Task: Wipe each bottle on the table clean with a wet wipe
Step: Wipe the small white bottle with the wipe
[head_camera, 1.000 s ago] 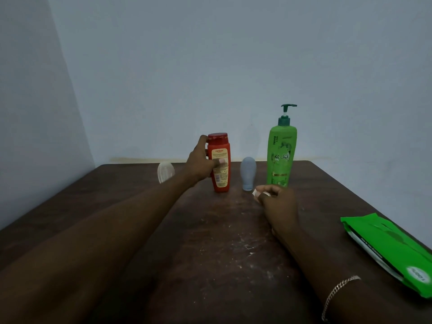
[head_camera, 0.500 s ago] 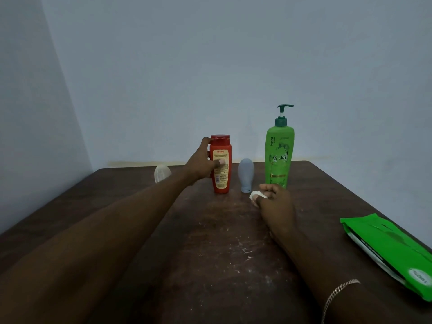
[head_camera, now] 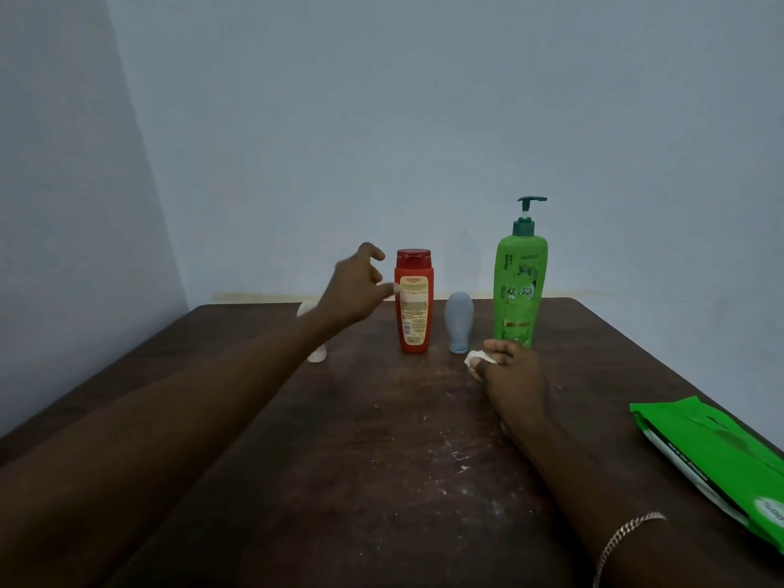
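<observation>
A red bottle [head_camera: 413, 301] stands upright at the far middle of the dark wooden table [head_camera: 382, 439]. My left hand [head_camera: 354, 290] hovers just left of it with fingers loosely spread, holding nothing. Right of the red bottle stands a small grey-blue bottle [head_camera: 459, 322] on its cap, then a tall green pump bottle [head_camera: 521, 282]. In front of the green bottle my right hand [head_camera: 511, 367] rests on the table, gripping a crumpled white wet wipe [head_camera: 476, 358]. A small white bottle [head_camera: 315, 352] is mostly hidden behind my left forearm.
A green pack of wet wipes [head_camera: 717, 451] lies at the table's right edge. Pale blue walls close off the far side and the left. White specks dot the tabletop in the middle.
My left hand has let go of the red bottle and drawn back to the left with fingers spread. The right hand with the wipe has stayed put.
</observation>
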